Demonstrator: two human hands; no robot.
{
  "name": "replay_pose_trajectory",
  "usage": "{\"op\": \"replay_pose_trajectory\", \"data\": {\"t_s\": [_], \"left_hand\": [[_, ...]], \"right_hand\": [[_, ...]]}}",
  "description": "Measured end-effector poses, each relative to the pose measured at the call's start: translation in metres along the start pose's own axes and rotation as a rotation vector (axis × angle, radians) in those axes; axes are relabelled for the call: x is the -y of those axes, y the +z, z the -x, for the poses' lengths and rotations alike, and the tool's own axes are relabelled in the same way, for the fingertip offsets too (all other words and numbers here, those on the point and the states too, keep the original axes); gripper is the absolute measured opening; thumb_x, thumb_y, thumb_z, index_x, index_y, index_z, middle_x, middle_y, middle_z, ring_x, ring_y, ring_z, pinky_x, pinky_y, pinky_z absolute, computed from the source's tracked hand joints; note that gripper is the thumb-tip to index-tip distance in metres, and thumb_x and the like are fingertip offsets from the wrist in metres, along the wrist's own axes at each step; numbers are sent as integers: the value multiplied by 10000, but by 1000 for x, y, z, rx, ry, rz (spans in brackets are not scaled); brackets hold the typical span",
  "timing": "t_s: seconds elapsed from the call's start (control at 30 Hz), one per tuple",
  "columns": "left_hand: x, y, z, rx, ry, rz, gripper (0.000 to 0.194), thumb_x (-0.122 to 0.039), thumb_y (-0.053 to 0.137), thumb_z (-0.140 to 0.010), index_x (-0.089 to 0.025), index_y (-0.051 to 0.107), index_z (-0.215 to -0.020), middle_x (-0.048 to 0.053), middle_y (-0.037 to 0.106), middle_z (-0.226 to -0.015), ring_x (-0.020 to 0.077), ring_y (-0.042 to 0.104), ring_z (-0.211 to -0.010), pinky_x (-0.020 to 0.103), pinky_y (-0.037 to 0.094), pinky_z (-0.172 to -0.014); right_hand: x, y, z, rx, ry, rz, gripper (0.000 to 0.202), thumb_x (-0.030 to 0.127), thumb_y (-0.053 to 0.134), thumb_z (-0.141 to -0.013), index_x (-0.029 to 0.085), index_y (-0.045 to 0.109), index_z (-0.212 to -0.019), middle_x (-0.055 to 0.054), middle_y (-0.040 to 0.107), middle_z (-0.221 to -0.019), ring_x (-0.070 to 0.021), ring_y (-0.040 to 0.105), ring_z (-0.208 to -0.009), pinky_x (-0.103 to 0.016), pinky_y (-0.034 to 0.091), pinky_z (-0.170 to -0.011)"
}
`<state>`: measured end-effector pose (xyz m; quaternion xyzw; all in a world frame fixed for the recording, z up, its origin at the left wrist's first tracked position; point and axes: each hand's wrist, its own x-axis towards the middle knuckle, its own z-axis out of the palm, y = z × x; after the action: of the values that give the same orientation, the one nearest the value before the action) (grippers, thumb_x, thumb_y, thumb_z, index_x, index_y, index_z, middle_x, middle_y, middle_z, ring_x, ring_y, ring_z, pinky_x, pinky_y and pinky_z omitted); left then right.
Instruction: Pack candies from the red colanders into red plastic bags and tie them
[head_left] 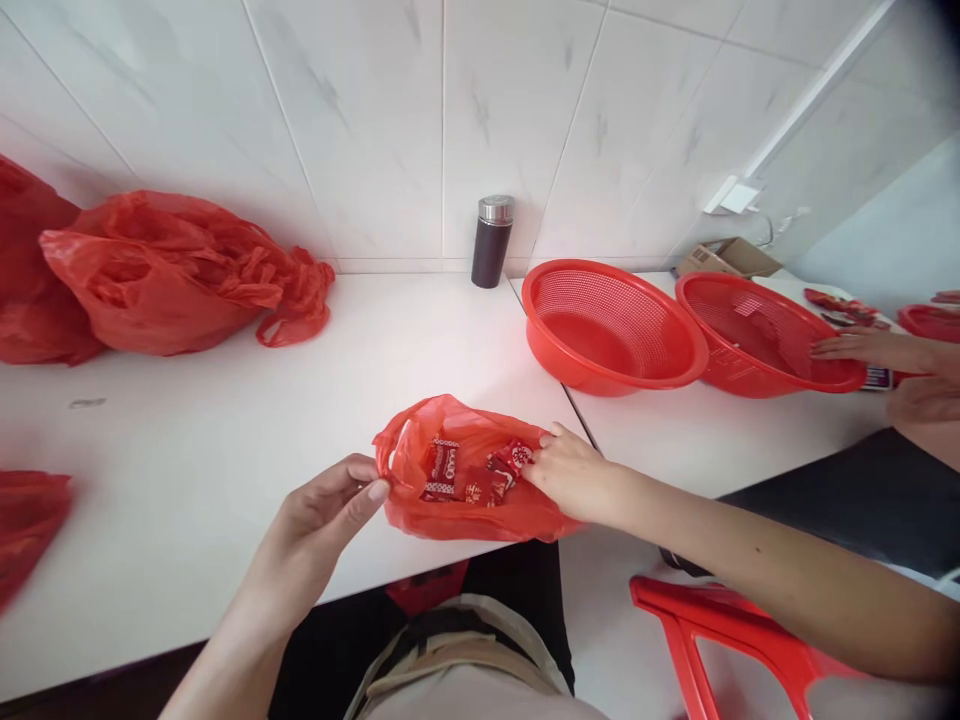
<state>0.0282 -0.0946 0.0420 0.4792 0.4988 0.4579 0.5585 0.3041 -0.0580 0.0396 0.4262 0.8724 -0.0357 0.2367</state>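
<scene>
A small red plastic bag (480, 515) lies open at the near edge of the white table (225, 450). Inside it are several red wrapped sweets (465, 475). My left hand (330, 510) pinches the bag's left rim between thumb and fingers, holding the mouth open. My right hand (570, 475) reaches into the bag from the right, its fingertips on a red sweet packet (514, 455).
Two red mesh baskets (611, 325) (757, 330) stand at the right, another person's hand (862, 348) resting in the farther one. Large red bags (172, 270) lie at the back left, a dark flask (491, 240) by the tiled wall, a red stool (720, 630) below.
</scene>
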Motion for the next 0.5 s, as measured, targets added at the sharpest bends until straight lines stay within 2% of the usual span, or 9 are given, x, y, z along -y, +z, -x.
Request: {"op": "replay_pose_trajectory", "data": {"t_s": [0.07, 0.13, 0.2, 0.27, 0.37, 0.43, 0.5], "left_hand": [[-3, 1, -1, -34, -1, 42, 187, -394, 727, -736, -210, 694, -749, 30, 672, -792, 183, 575, -783, 273, 475, -740], [-3, -3, -2, -78, -13, 107, 201, -406, 720, -746, -210, 675, -746, 25, 674, -798, 186, 582, -809, 284, 477, -779], [-3, -9, -2, -78, -41, 215, 197, -399, 702, -766, -208, 658, -744, 23, 663, -780, 184, 586, -806, 292, 489, -784], [-3, -14, -1, -21, -90, 351, 170, -369, 677, -790, -207, 646, -748, 11, 619, -708, 163, 571, -729, 275, 505, -714], [-2, -17, 5, 85, -201, 504, 175, -340, 662, -805, -196, 626, -713, -23, 483, -587, 114, 476, -564, 242, 490, -580], [0, -19, 8, 124, -246, 494, 205, -358, 691, -784, -186, 631, -688, -29, 446, -572, 101, 440, -532, 244, 483, -561], [3, -23, 9, 145, -253, 371, 206, -369, 738, -742, -175, 678, -707, 4, 527, -618, 122, 501, -581, 261, 494, -605]], "right_hand": [[-5, -4, 1, 14, 2, 9, 126, 55, 665, -669, 159, 692, -735, -78, 677, -709, -238, 628, -781, -385, 369, -825], [-9, -7, 6, -4, -8, -18, 152, 42, 628, -683, 174, 695, -721, -77, 676, -735, -241, 626, -809, -381, 372, -799], [-11, -5, 13, -4, -38, -80, 204, 50, 648, -644, 214, 704, -752, -61, 679, -784, -247, 622, -843, -382, 380, -788], [-12, 1, 19, 54, -36, -109, 240, 48, 679, -593, 243, 700, -731, -34, 669, -750, -239, 623, -813, -393, 388, -806], [-16, 8, 21, 95, 52, -70, 184, 30, 673, -592, 213, 661, -593, -23, 622, -594, -222, 622, -699, -421, 388, -849], [-23, 7, 18, 48, 101, -54, 198, 5, 638, -619, 190, 640, -548, -26, 601, -535, -217, 618, -668, -429, 381, -862], [-33, -3, 16, -57, 99, -75, 206, 11, 591, -695, 185, 663, -611, -37, 641, -600, -214, 624, -719, -427, 372, -873]]}}
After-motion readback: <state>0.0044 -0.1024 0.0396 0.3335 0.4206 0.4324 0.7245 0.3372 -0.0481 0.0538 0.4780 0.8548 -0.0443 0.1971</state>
